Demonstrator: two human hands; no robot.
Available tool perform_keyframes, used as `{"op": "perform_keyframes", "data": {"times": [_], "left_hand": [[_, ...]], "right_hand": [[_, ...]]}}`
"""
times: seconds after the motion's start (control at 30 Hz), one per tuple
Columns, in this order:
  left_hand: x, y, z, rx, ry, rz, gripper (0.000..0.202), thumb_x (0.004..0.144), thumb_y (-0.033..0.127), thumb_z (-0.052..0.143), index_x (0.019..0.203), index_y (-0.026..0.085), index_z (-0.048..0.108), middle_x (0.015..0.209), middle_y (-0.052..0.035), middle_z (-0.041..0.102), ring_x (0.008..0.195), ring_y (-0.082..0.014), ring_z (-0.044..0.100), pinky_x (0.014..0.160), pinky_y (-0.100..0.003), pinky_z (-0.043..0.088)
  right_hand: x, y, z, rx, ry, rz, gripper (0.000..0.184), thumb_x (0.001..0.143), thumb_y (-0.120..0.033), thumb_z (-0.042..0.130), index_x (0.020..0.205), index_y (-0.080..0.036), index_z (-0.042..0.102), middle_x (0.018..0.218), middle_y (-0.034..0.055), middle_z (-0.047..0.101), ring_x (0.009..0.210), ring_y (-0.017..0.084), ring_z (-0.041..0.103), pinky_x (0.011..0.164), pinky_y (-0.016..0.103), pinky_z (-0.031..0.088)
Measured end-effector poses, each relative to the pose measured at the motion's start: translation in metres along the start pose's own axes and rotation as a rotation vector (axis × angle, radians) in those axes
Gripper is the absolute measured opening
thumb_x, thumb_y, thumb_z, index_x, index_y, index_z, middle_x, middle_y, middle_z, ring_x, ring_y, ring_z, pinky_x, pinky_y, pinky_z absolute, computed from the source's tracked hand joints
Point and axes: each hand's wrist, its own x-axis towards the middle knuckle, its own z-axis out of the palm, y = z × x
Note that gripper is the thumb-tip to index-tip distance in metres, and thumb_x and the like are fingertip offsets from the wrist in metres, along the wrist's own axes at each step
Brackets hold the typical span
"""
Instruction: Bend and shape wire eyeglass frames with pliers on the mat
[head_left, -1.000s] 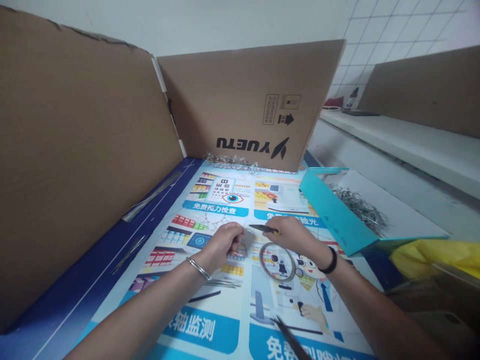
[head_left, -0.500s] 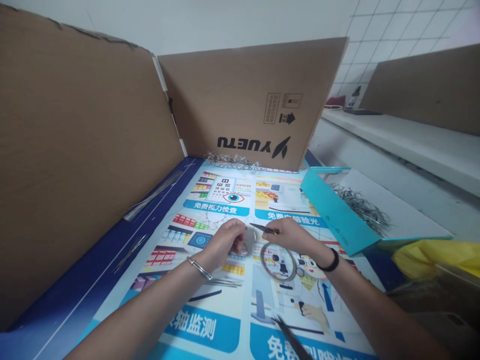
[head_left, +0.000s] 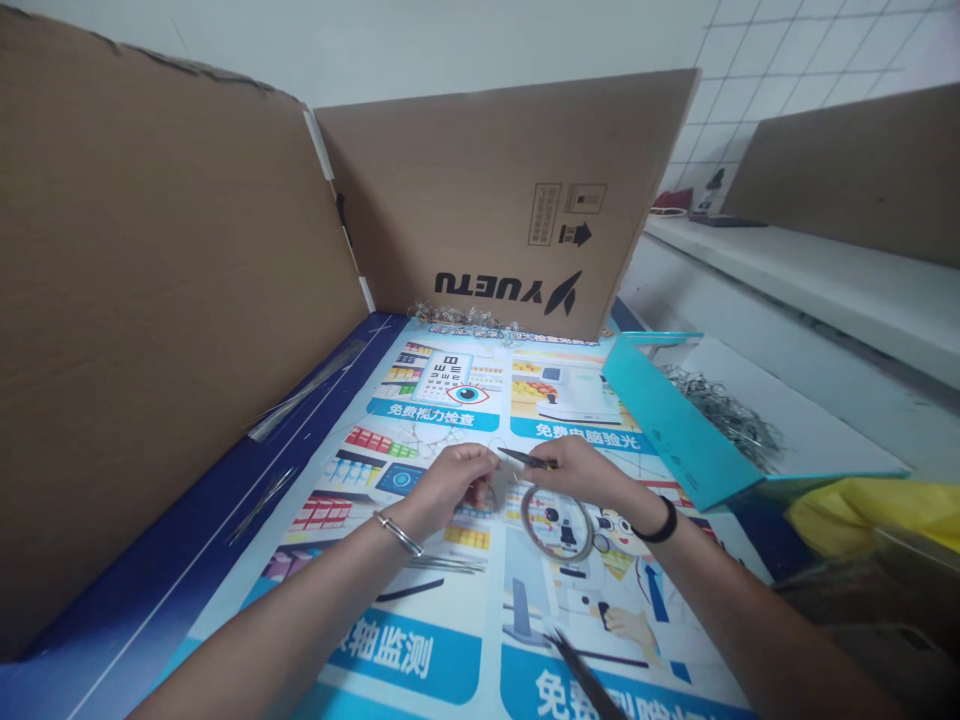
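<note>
My left hand (head_left: pixel 457 478) is closed in a pinch at the centre of the printed sheet, holding a thin wire (head_left: pixel 493 497) that bends below the fingertips. My right hand (head_left: pixel 581 470) grips a slim dark pointed tool (head_left: pixel 525 457); whether it is pliers or scissors I cannot tell. Its tip points left, close to my left fingertips and the wire. Below my right hand lies a round coil of wire (head_left: pixel 527 525). A second dark pointed tool (head_left: pixel 577 670) sits at the bottom edge, partly out of view.
Cardboard panels (head_left: pixel 480 190) stand at the back and left. To the right is an open turquoise box (head_left: pixel 675 430) holding tangled wire pieces (head_left: pixel 720 415). Clear bits (head_left: pixel 465 318) lie along the back panel. Thin strips (head_left: pixel 307 390) rest at the left, and yellow material (head_left: pixel 877 515) at the right.
My left hand has shifted slightly right, so its fingertips are closer to the tool's tip. The wire below them has turned a little. My right hand has barely moved.
</note>
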Motion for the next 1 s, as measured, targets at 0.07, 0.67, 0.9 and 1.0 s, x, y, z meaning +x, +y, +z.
{"op": "perform_keyframes", "data": {"times": [0.07,0.67,0.9,1.0], "left_hand": [[-0.001,0.0,0.0,0.011,-0.014,0.0,0.021,0.074,0.032,0.06,0.066,0.013,0.058,0.053,0.0028,0.049,0.037,-0.0049,0.041,0.041,-0.02,0.037],[-0.004,0.006,0.004,-0.01,-0.007,-0.014,0.021,0.07,0.033,0.062,0.075,0.013,0.065,0.042,0.0076,0.036,0.037,-0.0054,0.031,0.04,-0.02,0.035],[-0.002,0.003,0.002,0.025,0.065,0.044,0.019,0.072,0.033,0.06,0.073,0.014,0.062,0.043,0.0069,0.039,0.037,-0.0053,0.03,0.04,-0.019,0.031],[-0.003,0.003,0.002,0.08,0.077,0.053,0.018,0.074,0.032,0.057,0.075,0.015,0.062,0.042,0.0066,0.04,0.036,-0.0057,0.034,0.041,-0.019,0.028]], "right_hand": [[0.0,-0.001,0.0,0.002,0.001,0.0,0.039,0.079,-0.047,0.047,0.054,-0.018,0.039,0.051,-0.0057,0.031,0.052,0.008,0.03,0.049,0.022,0.02],[0.0,-0.007,0.008,-0.037,0.08,0.035,0.036,0.081,-0.044,0.047,0.056,-0.018,0.047,0.051,-0.0048,0.038,0.051,0.008,0.033,0.049,0.023,0.019],[-0.006,-0.009,0.008,-0.235,0.146,0.005,0.02,0.082,-0.031,0.048,0.071,-0.018,0.059,0.074,0.0028,0.061,0.069,0.013,0.053,0.057,0.022,0.028],[-0.01,-0.004,0.009,-0.289,0.185,-0.02,0.017,0.083,-0.028,0.049,0.075,-0.018,0.061,0.079,0.0043,0.062,0.075,0.015,0.055,0.062,0.023,0.032]]}}
